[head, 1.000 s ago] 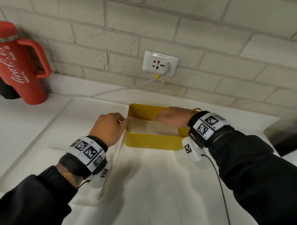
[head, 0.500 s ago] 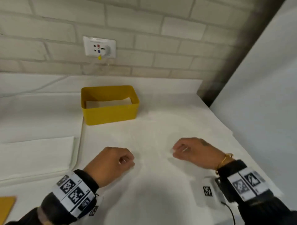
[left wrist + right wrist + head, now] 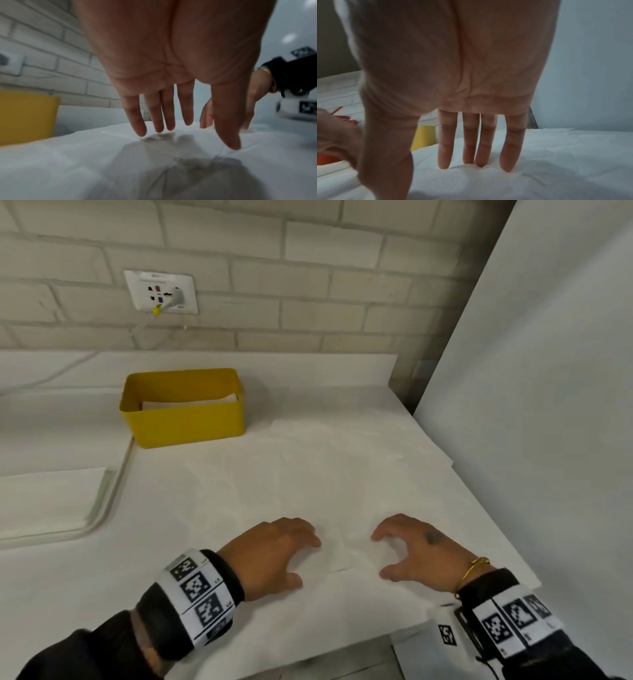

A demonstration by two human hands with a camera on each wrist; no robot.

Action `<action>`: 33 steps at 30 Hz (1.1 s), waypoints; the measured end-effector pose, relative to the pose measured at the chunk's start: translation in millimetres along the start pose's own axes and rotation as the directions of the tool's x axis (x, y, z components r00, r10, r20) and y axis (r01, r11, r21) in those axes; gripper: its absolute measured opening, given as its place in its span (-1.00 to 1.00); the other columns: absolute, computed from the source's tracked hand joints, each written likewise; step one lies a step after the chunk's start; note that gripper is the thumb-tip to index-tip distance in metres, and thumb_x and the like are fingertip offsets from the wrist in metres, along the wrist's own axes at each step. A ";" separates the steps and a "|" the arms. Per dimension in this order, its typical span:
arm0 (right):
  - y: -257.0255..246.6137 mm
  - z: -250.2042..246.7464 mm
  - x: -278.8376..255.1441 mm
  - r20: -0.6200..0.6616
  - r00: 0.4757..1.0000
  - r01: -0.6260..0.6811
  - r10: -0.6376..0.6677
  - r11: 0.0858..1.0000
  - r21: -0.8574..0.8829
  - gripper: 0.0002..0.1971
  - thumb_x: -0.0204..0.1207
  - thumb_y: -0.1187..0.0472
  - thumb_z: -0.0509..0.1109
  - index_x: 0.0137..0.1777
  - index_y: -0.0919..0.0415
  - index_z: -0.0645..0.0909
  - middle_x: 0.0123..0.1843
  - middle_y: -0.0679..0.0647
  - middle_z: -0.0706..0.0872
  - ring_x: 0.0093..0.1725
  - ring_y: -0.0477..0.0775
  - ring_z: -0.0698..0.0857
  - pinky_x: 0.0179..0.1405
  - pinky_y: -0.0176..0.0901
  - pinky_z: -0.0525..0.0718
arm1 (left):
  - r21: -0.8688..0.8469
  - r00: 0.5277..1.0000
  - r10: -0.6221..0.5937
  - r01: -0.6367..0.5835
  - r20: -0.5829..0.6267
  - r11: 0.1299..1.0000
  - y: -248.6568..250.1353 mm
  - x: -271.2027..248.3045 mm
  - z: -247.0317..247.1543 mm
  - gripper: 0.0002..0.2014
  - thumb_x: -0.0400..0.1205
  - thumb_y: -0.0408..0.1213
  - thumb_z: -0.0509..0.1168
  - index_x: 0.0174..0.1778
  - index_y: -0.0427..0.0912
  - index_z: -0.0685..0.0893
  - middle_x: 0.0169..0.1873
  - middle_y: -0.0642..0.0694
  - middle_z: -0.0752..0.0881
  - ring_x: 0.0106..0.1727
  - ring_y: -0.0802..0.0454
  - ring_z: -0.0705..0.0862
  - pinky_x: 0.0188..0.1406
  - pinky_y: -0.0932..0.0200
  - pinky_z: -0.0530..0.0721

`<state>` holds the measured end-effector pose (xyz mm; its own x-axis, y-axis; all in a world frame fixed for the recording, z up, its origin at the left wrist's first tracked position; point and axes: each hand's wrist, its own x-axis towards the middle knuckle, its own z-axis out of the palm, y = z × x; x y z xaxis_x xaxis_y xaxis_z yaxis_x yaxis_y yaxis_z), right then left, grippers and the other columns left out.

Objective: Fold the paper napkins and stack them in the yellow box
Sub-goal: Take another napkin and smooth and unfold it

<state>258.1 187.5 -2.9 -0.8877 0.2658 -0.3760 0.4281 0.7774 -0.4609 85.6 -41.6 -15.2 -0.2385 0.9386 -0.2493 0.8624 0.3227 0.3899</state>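
The yellow box (image 3: pixel 185 419) stands at the back left of the counter with folded white napkins (image 3: pixel 191 405) inside. Unfolded white paper napkins (image 3: pixel 308 474) lie spread over the counter in front of it. My left hand (image 3: pixel 303 558) and right hand (image 3: pixel 382 554) are side by side near the front edge, both over one napkin. In the left wrist view the fingers (image 3: pixel 161 116) are straight, tips just above the paper, thumb touching it. The right hand's straight fingertips (image 3: pixel 506 159) press onto the napkin. Neither hand holds anything.
A flat stack of white napkins (image 3: pixel 48 498) lies in a shallow tray at the left. A wall socket (image 3: pixel 161 292) with a plugged cable is on the brick wall. A tall white panel (image 3: pixel 531 422) borders the counter's right side.
Both hands left the yellow box and came back to the counter's front. Half a second ago their fingers were curled; now they are spread straight onto the napkin and closer together.
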 end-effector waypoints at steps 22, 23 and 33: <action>-28.8 -22.2 49.3 -0.182 0.905 0.414 -0.384 0.895 0.166 -0.44 0.54 0.03 0.57 0.51 -0.03 0.49 0.41 -0.13 0.55 0.32 -0.12 0.57 0.38 -0.23 0.55 | -0.364 0.827 -0.295 0.118 -0.479 0.924 47.1 7.8 -37.4 -0.86 0.74 -0.12 0.36 0.02 -0.03 0.83 -0.14 0.24 0.79 -0.13 0.46 0.68 -0.10 0.53 0.51; -33.1 -24.1 50.7 -0.209 0.911 0.400 -0.355 0.883 0.244 -0.52 0.56 0.06 0.56 0.46 0.01 0.56 0.33 -0.14 0.62 0.22 -0.16 0.62 0.30 -0.30 0.59 | -0.421 0.801 -0.315 0.087 -0.510 0.903 52.5 8.1 -43.1 -0.87 0.72 -0.13 0.38 -0.03 -0.03 0.82 -0.17 0.19 0.81 -0.14 0.38 0.71 -0.11 0.49 0.54; -42.5 -41.2 52.1 -0.230 0.930 0.357 -0.287 0.552 0.753 -0.80 0.59 0.28 0.52 0.19 0.18 0.77 0.04 0.06 0.89 0.04 0.09 0.87 0.14 0.01 0.80 | -0.778 0.547 -0.597 -0.176 -0.587 0.603 66.1 16.5 -49.9 -0.79 0.52 -0.38 0.59 0.05 -0.18 0.80 -0.14 -0.03 0.88 -0.12 0.07 0.85 -0.09 0.13 0.79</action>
<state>186.7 191.7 30.2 -0.9874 0.1551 -0.0323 0.0474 0.0949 -0.9944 116.4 1.3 50.7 -0.9073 0.3924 0.1508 0.2149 0.1246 0.9686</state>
